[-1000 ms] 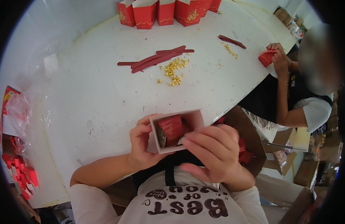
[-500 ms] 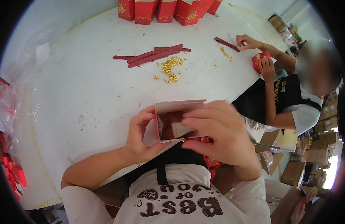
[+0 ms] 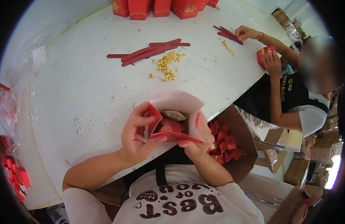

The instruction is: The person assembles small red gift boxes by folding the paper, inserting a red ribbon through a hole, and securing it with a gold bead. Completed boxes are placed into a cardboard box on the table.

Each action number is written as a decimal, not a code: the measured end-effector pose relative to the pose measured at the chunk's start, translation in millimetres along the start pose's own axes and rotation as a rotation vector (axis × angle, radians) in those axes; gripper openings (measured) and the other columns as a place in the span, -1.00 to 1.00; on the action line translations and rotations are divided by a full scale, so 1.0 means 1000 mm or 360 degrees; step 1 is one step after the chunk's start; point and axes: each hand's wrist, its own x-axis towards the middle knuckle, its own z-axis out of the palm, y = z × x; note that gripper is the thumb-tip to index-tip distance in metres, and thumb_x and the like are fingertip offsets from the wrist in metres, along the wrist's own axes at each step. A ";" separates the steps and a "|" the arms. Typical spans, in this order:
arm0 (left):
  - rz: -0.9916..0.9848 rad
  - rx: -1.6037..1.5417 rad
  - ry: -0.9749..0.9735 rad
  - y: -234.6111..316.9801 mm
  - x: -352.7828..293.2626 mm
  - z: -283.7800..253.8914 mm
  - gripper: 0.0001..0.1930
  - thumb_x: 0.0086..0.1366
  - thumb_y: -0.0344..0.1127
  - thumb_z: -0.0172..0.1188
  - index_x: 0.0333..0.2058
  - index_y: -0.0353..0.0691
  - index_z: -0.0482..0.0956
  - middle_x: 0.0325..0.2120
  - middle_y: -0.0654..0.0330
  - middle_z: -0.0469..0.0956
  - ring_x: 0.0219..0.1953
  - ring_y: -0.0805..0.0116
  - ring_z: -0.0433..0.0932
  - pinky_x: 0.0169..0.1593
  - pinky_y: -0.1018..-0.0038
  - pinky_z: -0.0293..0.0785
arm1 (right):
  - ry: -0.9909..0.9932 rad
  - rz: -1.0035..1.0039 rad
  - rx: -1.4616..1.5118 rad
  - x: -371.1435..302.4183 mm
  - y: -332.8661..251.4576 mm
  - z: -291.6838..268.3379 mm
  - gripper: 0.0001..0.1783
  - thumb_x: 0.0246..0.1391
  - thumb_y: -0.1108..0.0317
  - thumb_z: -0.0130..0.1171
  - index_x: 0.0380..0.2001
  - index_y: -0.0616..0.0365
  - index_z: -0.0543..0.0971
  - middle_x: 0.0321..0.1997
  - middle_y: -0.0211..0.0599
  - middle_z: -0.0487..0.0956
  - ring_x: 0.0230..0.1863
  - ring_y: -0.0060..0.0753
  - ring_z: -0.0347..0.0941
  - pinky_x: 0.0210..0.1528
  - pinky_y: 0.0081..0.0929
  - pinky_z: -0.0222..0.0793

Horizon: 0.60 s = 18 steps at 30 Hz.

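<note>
Between my hands, close to the table's near edge, is a paper box (image 3: 183, 98), red outside and white inside, its top flaps spread apart. My left hand (image 3: 136, 135) grips its left side, thumb at the front rim. The fingers of my right hand (image 3: 198, 138) hold the right wall and front corner. Down inside lie a red packet (image 3: 169, 125) and a whitish packet (image 3: 175, 115). Beyond the box sits a loose pile of small gold fasteners (image 3: 166, 66). Dark red strips (image 3: 150, 53) with rounded ends lie stacked behind them.
Several red boxes (image 3: 139, 9) stand at the far edge. A carton (image 3: 242, 138) full of red packets is at my right. Across the right side, a co-worker's hand (image 3: 248, 33) touches strips; the other holds a red box (image 3: 261, 59). Clear plastic (image 3: 15, 100) lies left.
My right hand has come out of the box opening and now holds its right side. The flaps have spread wider, the box has tilted, and the packets inside show more clearly.
</note>
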 end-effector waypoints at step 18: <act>-0.0058 0.0294 -0.0161 0.024 0.006 -0.003 -0.88 0.05 -0.55 0.24 -0.46 -0.37 0.45 -0.25 -0.05 0.51 -0.14 0.07 0.54 0.06 0.08 0.39 | 0.0090 0.0082 0.0669 0.000 -0.002 -0.017 -0.76 -0.25 0.57 0.36 -0.46 0.26 0.50 -0.24 -0.01 0.56 -0.22 -0.16 0.51 -0.07 -0.17 0.38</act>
